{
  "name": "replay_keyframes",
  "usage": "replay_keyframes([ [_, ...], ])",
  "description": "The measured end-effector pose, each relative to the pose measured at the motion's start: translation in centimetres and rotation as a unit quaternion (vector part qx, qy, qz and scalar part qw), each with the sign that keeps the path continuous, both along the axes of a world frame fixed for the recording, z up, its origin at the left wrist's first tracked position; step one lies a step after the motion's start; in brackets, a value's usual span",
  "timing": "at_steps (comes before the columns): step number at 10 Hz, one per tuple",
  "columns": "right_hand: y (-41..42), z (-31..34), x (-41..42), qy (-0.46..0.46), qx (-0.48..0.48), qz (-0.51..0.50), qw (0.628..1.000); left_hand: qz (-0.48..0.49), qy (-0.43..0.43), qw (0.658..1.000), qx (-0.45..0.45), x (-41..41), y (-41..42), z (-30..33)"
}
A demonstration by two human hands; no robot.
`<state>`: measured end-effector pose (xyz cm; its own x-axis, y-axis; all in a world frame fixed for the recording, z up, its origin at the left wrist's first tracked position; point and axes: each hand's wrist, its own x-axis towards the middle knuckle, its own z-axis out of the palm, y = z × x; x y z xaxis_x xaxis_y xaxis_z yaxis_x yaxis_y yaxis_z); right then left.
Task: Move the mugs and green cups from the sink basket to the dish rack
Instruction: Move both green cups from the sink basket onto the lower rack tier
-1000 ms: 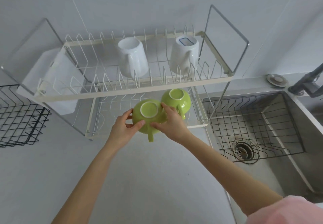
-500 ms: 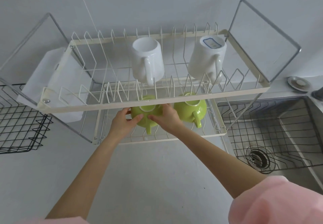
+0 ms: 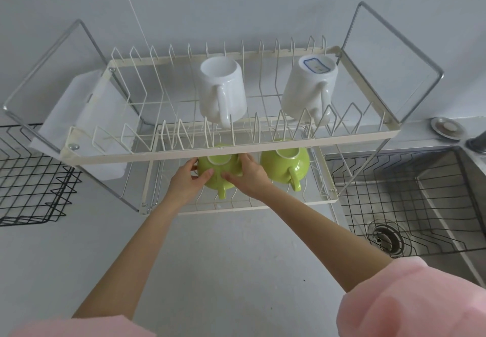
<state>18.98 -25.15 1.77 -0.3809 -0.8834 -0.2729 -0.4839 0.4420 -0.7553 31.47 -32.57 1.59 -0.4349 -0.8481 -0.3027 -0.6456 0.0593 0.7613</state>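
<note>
Head camera view: on the lower tier of a cream wire two-tier dish rack (image 3: 236, 152), the left hand (image 3: 185, 183) and right hand (image 3: 249, 176) clasp an upturned glossy green ceramic cup (image 3: 217, 176) from both sides. A second green cup (image 3: 284, 162) sits just to its right. Two white ceramic mugs (image 3: 222, 88) (image 3: 307, 88) rest upside down on the upper tier. The black wire sink basket (image 3: 394, 205) lies in the steel sink at right.

Two white mugs (image 3: 223, 91) (image 3: 307, 88) sit upside down on the dish rack (image 3: 236, 150)'s upper tier; below, two green cups (image 3: 217, 172) (image 3: 284, 162), also inverted, handles toward the camera, occupy the lower tier.
</note>
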Motion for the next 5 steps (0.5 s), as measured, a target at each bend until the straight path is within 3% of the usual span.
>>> replay_keyframes([
  [5,6.7,2.1,-1.4,0.094,-0.017,0.066,0.993,-0.063,-0.086,0.987,-0.120,0.8,5.3,1.7],
])
